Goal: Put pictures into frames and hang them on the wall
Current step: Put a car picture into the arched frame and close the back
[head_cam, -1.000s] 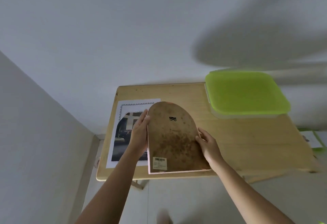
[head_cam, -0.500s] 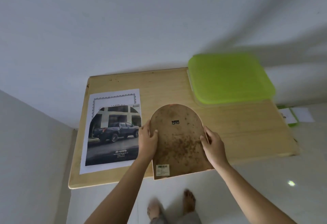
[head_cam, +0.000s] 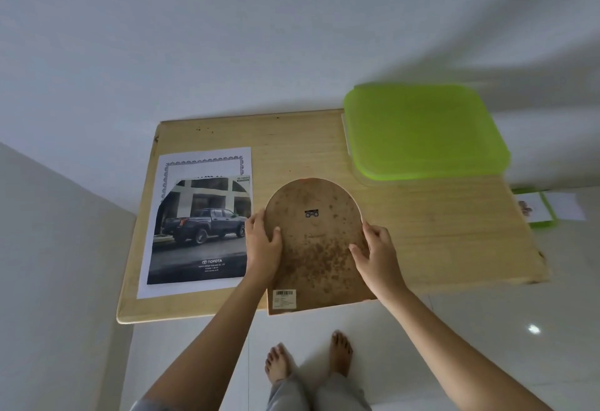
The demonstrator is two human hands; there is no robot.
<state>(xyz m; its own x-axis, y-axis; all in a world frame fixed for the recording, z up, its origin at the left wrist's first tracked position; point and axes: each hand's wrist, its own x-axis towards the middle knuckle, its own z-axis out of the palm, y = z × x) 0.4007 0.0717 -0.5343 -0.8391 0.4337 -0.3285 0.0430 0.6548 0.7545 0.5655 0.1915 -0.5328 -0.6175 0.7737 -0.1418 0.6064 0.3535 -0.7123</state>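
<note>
An arch-shaped picture frame (head_cam: 316,241) faces me with its brown, stained backboard, a small metal hanger near the top and a barcode sticker at the bottom left. My left hand (head_cam: 262,245) grips its left edge and my right hand (head_cam: 376,250) grips its right edge, thumbs on the backboard. The frame is over the front edge of the wooden table (head_cam: 422,232). A printed picture of a dark pickup truck (head_cam: 201,222) lies flat on the table to the left of the frame.
A green-lidded plastic box (head_cam: 422,131) sits at the table's back right against the white wall. Papers and a green folder (head_cam: 539,209) lie on the floor to the right. My bare feet (head_cam: 308,358) stand on the white tiles below the table edge.
The view has tilted down and moved back, showing the whole truck picture and my feet. The frame has shifted right, off the picture, and nearer the table's front edge, both hands still holding it.
</note>
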